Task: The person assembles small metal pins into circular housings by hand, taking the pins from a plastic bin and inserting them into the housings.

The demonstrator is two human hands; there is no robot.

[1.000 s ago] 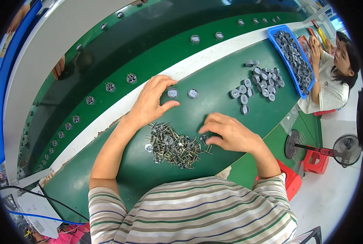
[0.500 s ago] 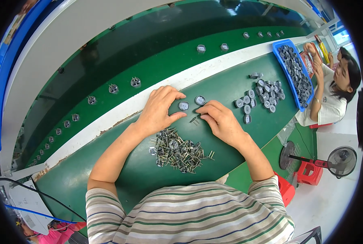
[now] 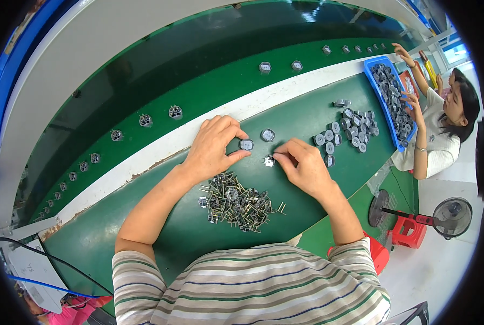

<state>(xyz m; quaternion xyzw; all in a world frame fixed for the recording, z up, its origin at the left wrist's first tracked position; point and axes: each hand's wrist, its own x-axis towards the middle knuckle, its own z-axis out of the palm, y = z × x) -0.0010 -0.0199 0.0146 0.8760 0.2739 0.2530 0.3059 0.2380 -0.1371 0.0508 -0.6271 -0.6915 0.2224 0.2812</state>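
My left hand [image 3: 215,143] has its thumb and forefinger curled round a small grey round housing [image 3: 246,144] on the green tabletop. Just beyond, a second grey housing [image 3: 267,135] lies untouched between my hands. Thumb and forefinger of my right hand [image 3: 301,165] pinch a small circuit board [image 3: 269,160] by its edge, its pale face showing. Below the hands lies a heap of small circuit boards with metal pins [image 3: 239,203].
Several loose grey housings [image 3: 356,130] sit to the right, before a blue tray [image 3: 368,67] full of them. Beyond a white ledge [image 3: 242,116], a green conveyor belt [image 3: 215,103] carries spaced parts. At the right are a co-worker [image 3: 437,124] and a fan [image 3: 452,216].
My right hand has turned the circuit board so its face shows, shifting slightly right and nearer. My left fingers have closed in on the housing. Belt parts have moved left; the co-worker's arms have shifted.
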